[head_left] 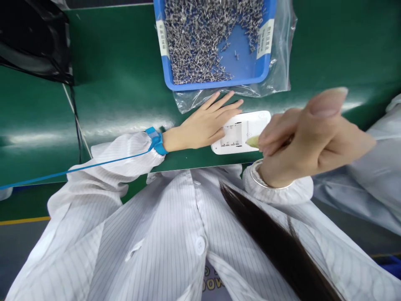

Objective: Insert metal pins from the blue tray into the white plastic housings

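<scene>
My left hand (205, 123) lies flat with its fingers spread, over the left end of a white plastic casing (258, 121) on the green bench. The casing lies with its open battery compartment facing up, bare metal contacts showing inside. My right hand (307, 140) is closed in a fist above the casing's right end, thumb raised towards the camera. A pale yellow-green pointed tip (252, 141) sticks out below its curled fingers, over the casing; the rest is hidden, so its kind is unclear. A blue wrist strap (156, 141) circles my left wrist.
Beyond my hands stands a blue tray (216, 87) heaped with small metal parts, on a clear plastic bag (278, 79). At the far left are a black object (34, 42) and hanging cables (77, 121). Another person's sleeve (382, 167) is at the right.
</scene>
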`<state>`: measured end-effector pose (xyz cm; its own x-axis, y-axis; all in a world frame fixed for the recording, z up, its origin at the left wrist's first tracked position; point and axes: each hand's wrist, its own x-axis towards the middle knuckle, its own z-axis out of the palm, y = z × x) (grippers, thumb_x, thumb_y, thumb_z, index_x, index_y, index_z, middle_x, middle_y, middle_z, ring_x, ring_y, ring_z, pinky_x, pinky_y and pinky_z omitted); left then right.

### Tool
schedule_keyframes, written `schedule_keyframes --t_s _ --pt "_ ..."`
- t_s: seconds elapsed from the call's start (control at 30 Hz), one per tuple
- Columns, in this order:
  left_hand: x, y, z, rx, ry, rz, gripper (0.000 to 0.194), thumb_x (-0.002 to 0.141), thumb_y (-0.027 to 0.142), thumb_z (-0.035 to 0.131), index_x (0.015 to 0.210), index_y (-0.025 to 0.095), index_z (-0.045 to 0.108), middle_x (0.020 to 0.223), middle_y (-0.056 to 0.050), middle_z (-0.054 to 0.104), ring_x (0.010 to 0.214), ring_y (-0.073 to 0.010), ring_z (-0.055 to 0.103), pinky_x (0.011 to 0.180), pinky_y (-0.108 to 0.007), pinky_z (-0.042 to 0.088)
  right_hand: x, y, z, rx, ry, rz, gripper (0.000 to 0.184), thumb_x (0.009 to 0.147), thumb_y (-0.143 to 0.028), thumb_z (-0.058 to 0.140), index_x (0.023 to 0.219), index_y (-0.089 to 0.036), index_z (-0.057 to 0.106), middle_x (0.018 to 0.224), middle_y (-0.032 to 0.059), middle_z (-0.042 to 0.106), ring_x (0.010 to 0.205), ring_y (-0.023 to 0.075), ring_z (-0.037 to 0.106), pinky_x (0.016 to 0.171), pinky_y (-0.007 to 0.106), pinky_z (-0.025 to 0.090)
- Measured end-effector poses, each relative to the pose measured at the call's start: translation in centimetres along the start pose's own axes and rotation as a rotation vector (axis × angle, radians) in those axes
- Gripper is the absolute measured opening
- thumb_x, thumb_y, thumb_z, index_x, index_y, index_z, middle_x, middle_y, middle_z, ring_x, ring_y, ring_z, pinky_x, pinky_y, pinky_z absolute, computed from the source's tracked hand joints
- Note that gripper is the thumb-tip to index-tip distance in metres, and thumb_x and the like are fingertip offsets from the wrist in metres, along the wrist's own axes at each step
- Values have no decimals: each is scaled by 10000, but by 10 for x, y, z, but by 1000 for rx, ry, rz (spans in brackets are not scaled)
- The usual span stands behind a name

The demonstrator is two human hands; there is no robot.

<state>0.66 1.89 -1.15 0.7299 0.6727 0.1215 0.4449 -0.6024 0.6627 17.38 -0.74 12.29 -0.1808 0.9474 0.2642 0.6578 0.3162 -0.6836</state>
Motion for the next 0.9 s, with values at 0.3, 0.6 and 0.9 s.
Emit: schedule_keyframes --t_s 0.3,0.6,0.9 --pt "6 -5 11 -103 56 -14 670 962 536 393 1556 256 265 1643 -43 315 1571 -358 105 1261 -640 49 26 6 51 85 125 113 712 1012 -619 118 678 -222 606 467 0 334 439 141 469 432 314 395" --pt "6 0 7 -124 27 -34 653 960 467 414 1559 252 267 1649 -25 304 1578 -332 86 1273 -609 9 30 36 20 224 -105 109 744 1005 -650 118 778 -204 668 560 38 481 526 166 588 504 338 486" --pt "6 2 6 -105 0 -50 649 945 460 426 1549 256 302 1648 -10 306 1575 -338 106 1273 -636 26 31 28 27 172 -113 131 767 999 -651 80 761 -210 660 547 32 456 541 177 607 487 329 495"
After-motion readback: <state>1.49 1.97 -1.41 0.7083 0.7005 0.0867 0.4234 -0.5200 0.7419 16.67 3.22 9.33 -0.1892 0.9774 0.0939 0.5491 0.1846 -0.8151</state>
